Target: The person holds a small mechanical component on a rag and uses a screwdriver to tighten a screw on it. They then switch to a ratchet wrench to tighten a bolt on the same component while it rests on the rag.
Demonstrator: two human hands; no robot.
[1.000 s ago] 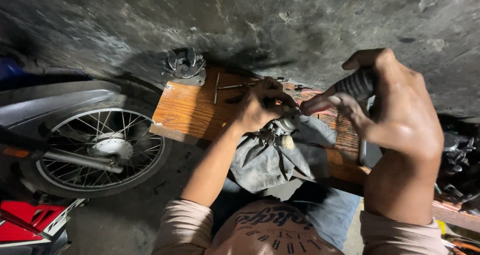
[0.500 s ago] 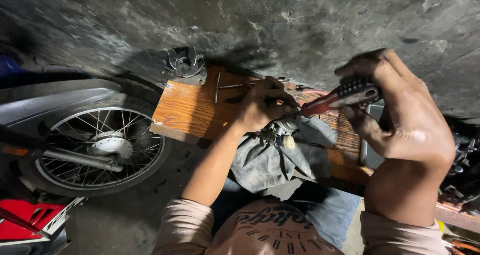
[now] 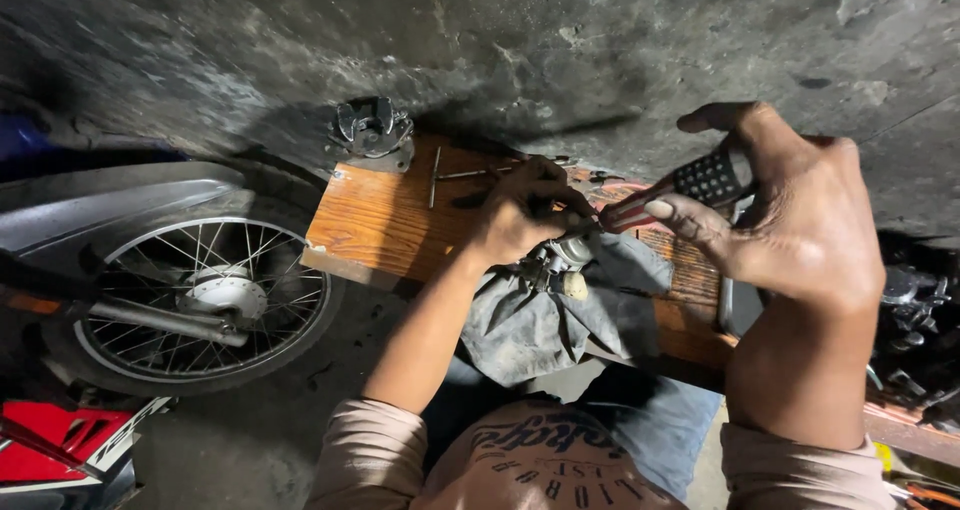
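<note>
Screwdriver [image 3: 690, 188] gripped in right hand [image 3: 790, 220] | left hand [image 3: 520, 215] clasps metal part [image 3: 560, 260] | wooden board [image 3: 385, 225], concrete floor [image 3: 560, 50]

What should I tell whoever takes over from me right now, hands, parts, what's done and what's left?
Left hand: gripping the small metal part on the grey rag at the wooden board's near edge.
Right hand: holding the screwdriver by its dark handle, tip aimed at the part.
Loose metal rods lie on the board, a round metal assembly at its far corner.
Done: part braced.
Left: working the part with the screwdriver.
</note>
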